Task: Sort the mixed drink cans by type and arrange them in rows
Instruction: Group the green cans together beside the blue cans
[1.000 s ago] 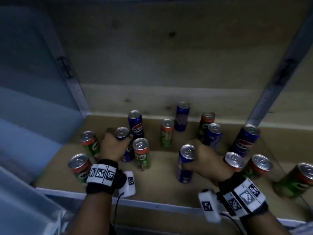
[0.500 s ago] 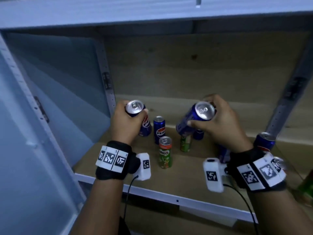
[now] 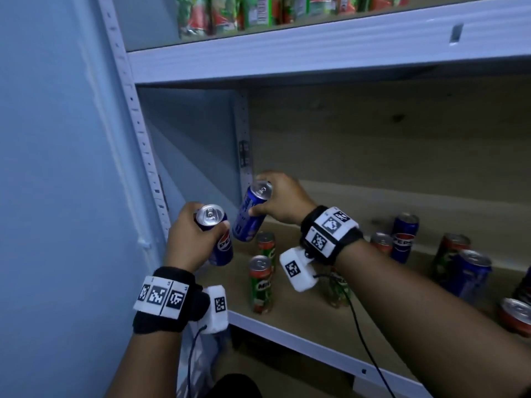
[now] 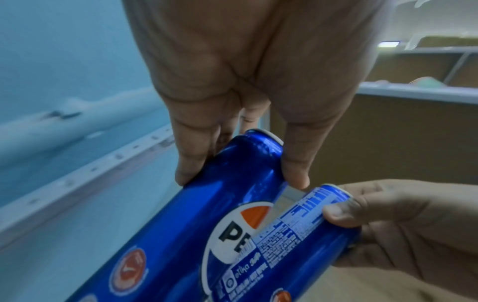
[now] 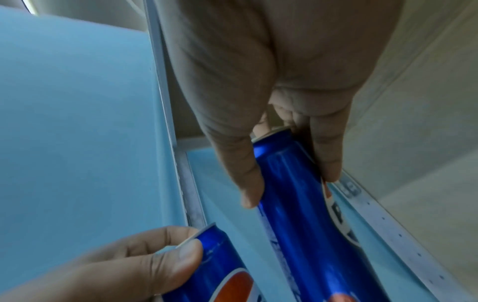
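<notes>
Pepsi cans filled both my hands, lifted clear of the wooden shelf (image 3: pixel 310 317) at its left end. My left hand (image 3: pixel 186 239) was nearest me, fingers and thumb wrapped round the upper part of one blue Pepsi can (image 3: pixel 217 239), lid up, hanging just in front of the shelf's front lip. Just beyond it, my right hand (image 3: pixel 283 201) gripped the second Pepsi can (image 3: pixel 250 215) near its rim, tilted so the base swung toward the first; in the left wrist view the two cans lay side by side, either touching or very nearly so.

I judged the risk lay there: both grips sat high on smooth metal, so a knock between the cans could twist one loose. Setting them down could also go wrong, because two green Milo cans (image 3: pixel 260 284) stood on the shelf directly under my right wrist, and a low pass of that wrist or its cable could tip them.

Further right along the shelf, well apart from my hands, stood a mixed cluster: another upright Pepsi can (image 3: pixel 403 239), red-topped green cans and blue ones, not yet in rows. Above the shelf, the upper shelf (image 3: pixel 316 50) carried green and red packets (image 3: pixel 258 10).
</notes>
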